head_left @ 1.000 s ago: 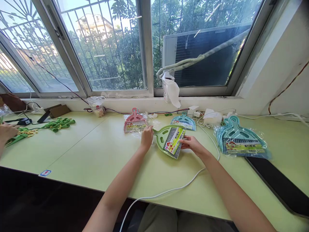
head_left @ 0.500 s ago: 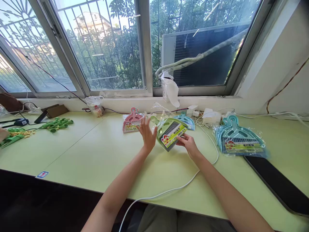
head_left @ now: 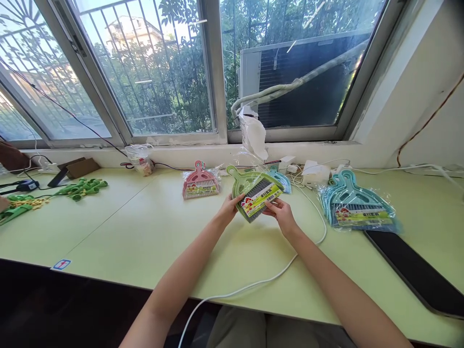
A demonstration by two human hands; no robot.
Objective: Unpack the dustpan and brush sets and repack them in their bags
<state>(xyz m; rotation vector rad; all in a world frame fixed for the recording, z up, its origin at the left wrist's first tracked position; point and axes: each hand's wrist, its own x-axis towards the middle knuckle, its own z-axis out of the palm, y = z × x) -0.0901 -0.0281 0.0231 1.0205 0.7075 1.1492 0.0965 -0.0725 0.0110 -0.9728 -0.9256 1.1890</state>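
Between my hands is a green dustpan and brush set point(head_left: 250, 181) in clear plastic wrap, tilted, its yellow-green label facing me. My left hand point(head_left: 229, 209) grips its lower left edge, thumb on the front. My right hand point(head_left: 281, 215) pinches the lower right edge beside the label. Behind it to the left lies a wrapped pink dustpan set point(head_left: 200, 182). A wrapped blue dustpan set point(head_left: 281, 180) is partly hidden behind the green one. Further right lies a stack of wrapped teal dustpan sets point(head_left: 357, 203).
A black phone-like slab point(head_left: 413, 270) lies at the right by the stack. A white cable point(head_left: 253, 286) crosses the table point(head_left: 137, 241). Green pieces point(head_left: 81, 188) lie at the left, near another person's hand point(head_left: 3, 204). A plastic bag point(head_left: 140, 159) stands by the windowsill.
My left hand, open and raised beside the green set before, has come down and closed on its lower left edge. My right hand keeps its hold.
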